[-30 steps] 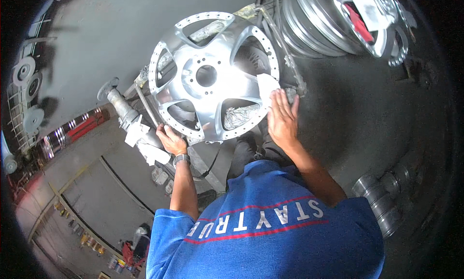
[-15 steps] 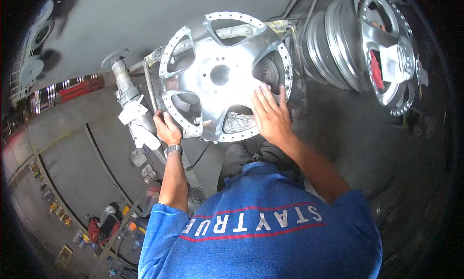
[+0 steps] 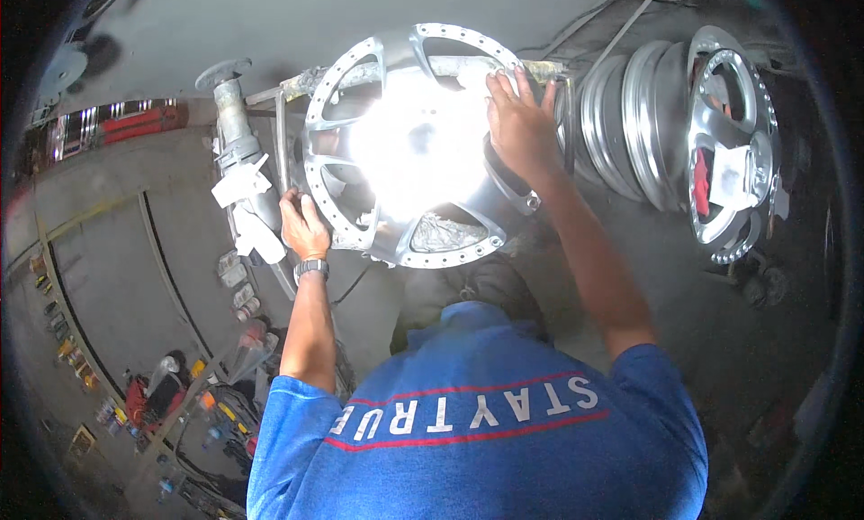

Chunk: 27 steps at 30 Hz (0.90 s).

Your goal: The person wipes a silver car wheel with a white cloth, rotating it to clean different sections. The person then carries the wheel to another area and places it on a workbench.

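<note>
A shiny silver alloy wheel face [image 3: 346,221] with wide spokes and small holes round its rim leans against a metal frame [image 3: 283,128]; bright glare hides its middle. My right hand [image 3: 525,128] lies over the wheel's upper right part, fingers stretched and spread. At the lower left rim, my left hand [image 3: 306,230] rests with its fingers at the outer edge and seems to grip it; the fingertips are partly hard to make out. A watch [image 3: 310,268] circles my left wrist.
Left of the wheel stands a dusty tool-like cylinder [image 3: 236,128] with a round disc end and white cloths [image 3: 241,185]. More wheel barrels [image 3: 648,115] and another wheel face [image 3: 760,178] stand at the right. Bottles, bags and cables [image 3: 175,403] lie on the floor at lower left.
My right hand has moved up from the wheel's lower right to its upper right. My left hand stays at the rim. Glare over the wheel's middle has grown, and the view has shifted.
</note>
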Each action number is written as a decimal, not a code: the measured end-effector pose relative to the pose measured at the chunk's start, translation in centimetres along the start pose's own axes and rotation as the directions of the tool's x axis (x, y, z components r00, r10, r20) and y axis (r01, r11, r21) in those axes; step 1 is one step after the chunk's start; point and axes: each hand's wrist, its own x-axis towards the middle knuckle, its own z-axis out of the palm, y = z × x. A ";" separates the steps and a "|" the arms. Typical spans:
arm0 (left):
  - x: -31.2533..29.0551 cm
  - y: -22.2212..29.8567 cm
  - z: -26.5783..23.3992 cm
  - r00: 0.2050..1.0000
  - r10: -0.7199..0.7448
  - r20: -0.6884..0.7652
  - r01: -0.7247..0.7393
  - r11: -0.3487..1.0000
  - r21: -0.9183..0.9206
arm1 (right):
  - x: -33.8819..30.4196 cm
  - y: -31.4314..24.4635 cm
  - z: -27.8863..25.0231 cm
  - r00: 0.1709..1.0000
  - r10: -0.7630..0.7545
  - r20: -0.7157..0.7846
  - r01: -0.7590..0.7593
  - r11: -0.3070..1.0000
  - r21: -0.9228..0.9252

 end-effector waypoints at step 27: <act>0.1 -0.2 0.5 0.999 0.044 -0.031 -0.042 0.998 0.054 | -0.6 1.1 -0.6 0.994 0.110 0.005 -0.109 0.969 0.220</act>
